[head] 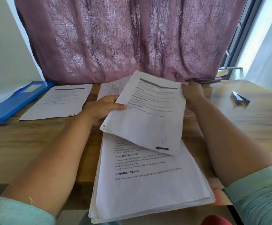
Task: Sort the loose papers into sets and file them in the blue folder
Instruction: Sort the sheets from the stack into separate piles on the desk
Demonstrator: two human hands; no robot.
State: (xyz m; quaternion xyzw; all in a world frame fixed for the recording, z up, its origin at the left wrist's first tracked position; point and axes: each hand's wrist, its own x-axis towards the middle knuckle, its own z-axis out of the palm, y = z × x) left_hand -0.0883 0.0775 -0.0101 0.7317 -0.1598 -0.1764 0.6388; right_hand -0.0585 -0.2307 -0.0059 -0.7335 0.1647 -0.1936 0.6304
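L hand (102, 109) & R hand (191, 93) pinch opposite edges of printed sheet (149, 114), tilted above paper stack (148, 184).

Both forearms are extended forward from the bottom corners of the view, bare from the wrist up to pale green sleeves pushed back near the elbows. The left hand (102, 109) is turned palm-inward, the thumb laid flat on top of what is held and the fingers curled beneath. The right hand (191, 93) is raised slightly farther forward, its fingers bent into a pinch (the fingertips themselves are hidden from view).
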